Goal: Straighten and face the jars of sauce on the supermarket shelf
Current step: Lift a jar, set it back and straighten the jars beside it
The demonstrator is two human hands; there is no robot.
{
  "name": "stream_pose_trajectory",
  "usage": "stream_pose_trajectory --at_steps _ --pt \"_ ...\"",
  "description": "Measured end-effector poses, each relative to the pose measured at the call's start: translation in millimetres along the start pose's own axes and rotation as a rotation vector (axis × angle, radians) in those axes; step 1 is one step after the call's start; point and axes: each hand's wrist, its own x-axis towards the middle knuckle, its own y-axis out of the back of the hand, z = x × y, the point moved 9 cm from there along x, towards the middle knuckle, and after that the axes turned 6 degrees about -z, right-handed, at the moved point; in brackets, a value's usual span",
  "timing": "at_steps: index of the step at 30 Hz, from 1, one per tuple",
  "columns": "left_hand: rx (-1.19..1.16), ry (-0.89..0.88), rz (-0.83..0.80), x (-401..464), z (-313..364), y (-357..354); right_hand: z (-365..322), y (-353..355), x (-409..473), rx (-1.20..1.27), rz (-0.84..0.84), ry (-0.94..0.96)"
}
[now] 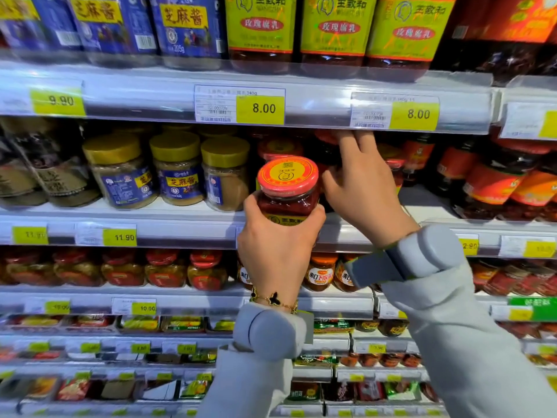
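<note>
left hand [278, 251]: grip clenched round the lower body of a small glass jar of dark red sauce with a red-and-yellow metal lid [287, 191]; thumb on the left side, fingers wrapped over the yellow label at the bottom; jar upright, lid tilted a little toward the camera; held out in front of the shelf edge, not resting on it
right hand [363, 191]: reaches into the second shelf just right of the held jar; fingers spread and going behind the shelf lip above; fingertips [355, 137] partly hidden; cannot tell whether the grip closes on anything; red-lidded jars in the dark gap [280, 147] sit just behind and beside it
wrists: grey band with a rounded grey module on each wrist [422, 254]; gold chain bracelet with black clover charms [272, 298] on the left; pale grey sleeves [470, 351]
second shelf, white metal [180, 227]: left part carries three clear jars of tan paste with yellow lids and blue labels [177, 170], upright, close together, labels turned unevenly; right part carries dark chilli jars with orange-red labels [494, 182], some leaning
top shelf: big jars with green-yellow labels [334, 25], blue-labelled jars to the left; yellow price tags reading 8.00 [260, 108] on the rail
lower shelves: rows of red-lidded jars and flat packets, blurred
</note>
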Motion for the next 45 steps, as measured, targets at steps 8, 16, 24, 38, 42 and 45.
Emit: stream_pose_trajectory --at_steps 8,16,24,38,42,45 --pt "-0.018 0.005 0.005 -1 -3 3 -1 4 -26 0.07 0.106 0.003" --pt "-0.02 0.018 0.025 -4 -11 4 13 11 -47 0.386 0.41 -0.041" --pt "-0.002 0.041 0.083 -10 -13 5 27 9 -52 0.476 0.404 -0.058" --pt "-0.009 0.026 0.147 -23 9 -11 67 64 -88 0.559 0.545 -0.138" --pt "-0.016 0.04 0.147 -25 10 -20 102 65 -95 0.61 0.569 -0.237" --pt "-0.032 0.035 0.141 -26 12 -30 128 69 -97 0.604 0.62 -0.268"
